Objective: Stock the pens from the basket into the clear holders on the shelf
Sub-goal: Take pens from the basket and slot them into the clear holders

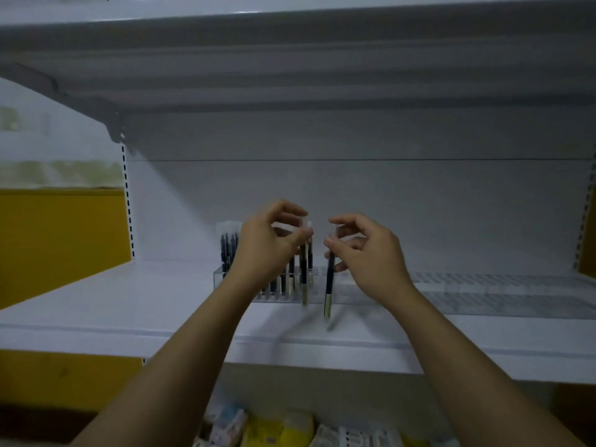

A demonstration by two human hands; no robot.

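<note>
Stocked pens (225, 250) stand upright at the left end of the clear holder (218, 276) on the white shelf (96, 304). One pen (303, 272) is pinched by its cap in the left hand (267, 243) and hung vertically, tip down. A second pen (329, 285) is pinched likewise in the right hand (374, 256), which is the nearer to the empty slots (500, 285) on the right.

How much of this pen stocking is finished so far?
Done: the clear holder's left end already holds upright dark pens. In hand: the left hand pinches a pen, the right hand a second pen. Left: the holder's long stretch of slots to the right looks unfilled.
</note>
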